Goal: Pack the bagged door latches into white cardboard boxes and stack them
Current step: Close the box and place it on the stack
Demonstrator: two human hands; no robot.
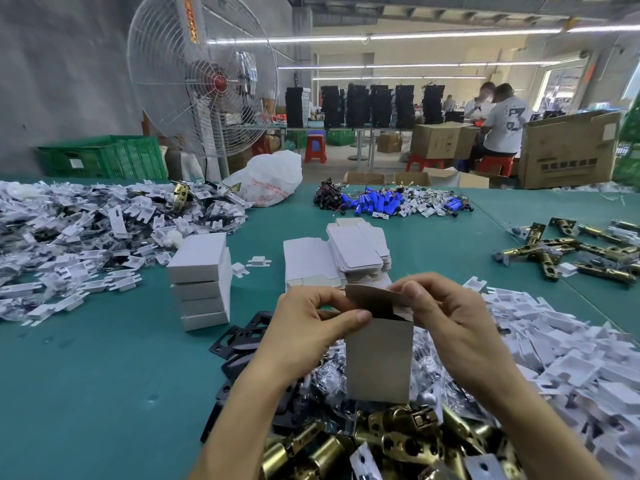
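I hold a white cardboard box (pixel 379 358) upright over the near heap, its top flap bent up. My left hand (pixel 311 327) grips the box's upper left corner, thumb across the front. My right hand (pixel 440 310) pinches the top flap. A stack of several closed white boxes (pixel 201 282) stands to the left on the green table (pixel 104 358). Flat unfolded box blanks (pixel 349 254) lie in a pile just beyond my hands. Brass door latches (pixel 398 438) and small clear bags fill the near edge below the box.
Black metal plates (pixel 242 337) lie left of my forearm. White plastic inserts are heaped at right (pixel 554 355) and far left (pixel 86 230). More brass latches (pixel 571 251) lie far right, blue batteries (pixel 377 202) behind. A large fan (pixel 207 81) and seated people stand beyond the table.
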